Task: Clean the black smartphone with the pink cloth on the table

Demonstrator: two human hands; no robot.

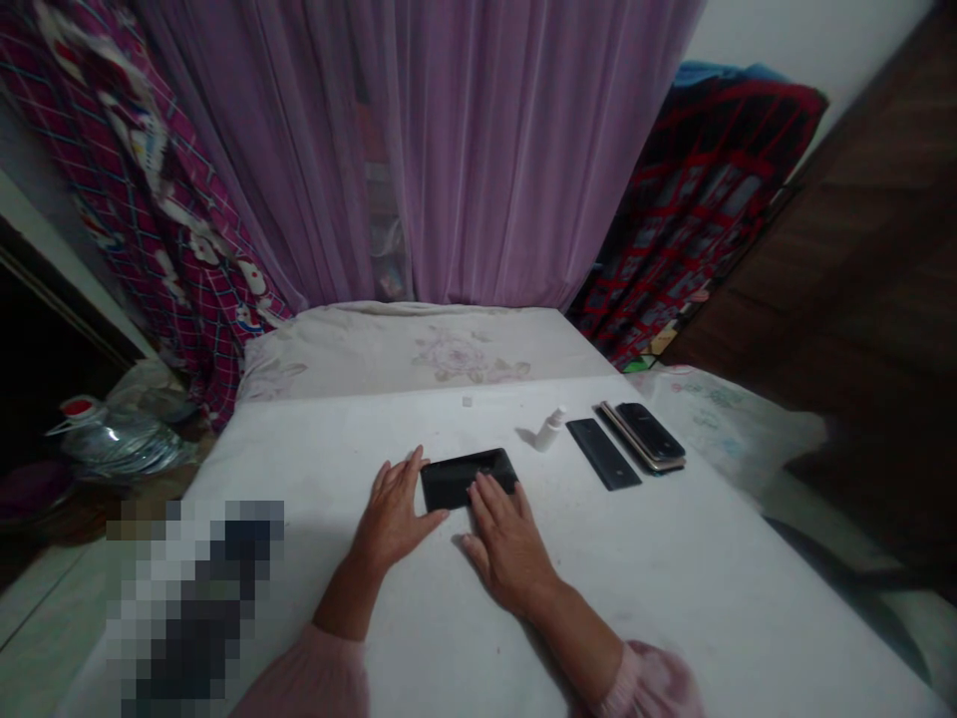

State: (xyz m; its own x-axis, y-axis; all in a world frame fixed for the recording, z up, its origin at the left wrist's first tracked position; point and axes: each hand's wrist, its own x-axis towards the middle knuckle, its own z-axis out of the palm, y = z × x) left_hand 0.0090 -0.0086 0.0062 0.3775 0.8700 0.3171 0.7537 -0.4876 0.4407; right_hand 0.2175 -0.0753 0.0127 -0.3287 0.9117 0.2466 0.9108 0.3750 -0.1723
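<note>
A black smartphone [453, 481] lies flat on the white-covered table, its dark glossy face up. My left hand [390, 514] is around its left end, with the thumb at the near edge and the fingers by the far left corner. Across the right part of the phone rest the outstretched fingers of my right hand [508, 543], its thumb apart on the cloth side. Whether a small cloth or anything else is under those fingers cannot be seen. A small white spray bottle [549, 431] stands upright just beyond the phone, to the right.
Right of the bottle lie a dark flat phone or back panel [602, 455] and a stack of phones [649, 434]. A tiny pale square [468, 402] is at the back. Purple curtains [493, 150] hang behind the table [359, 424]. A large water bottle [112, 434] stands left; a blurred patch covers the lower left.
</note>
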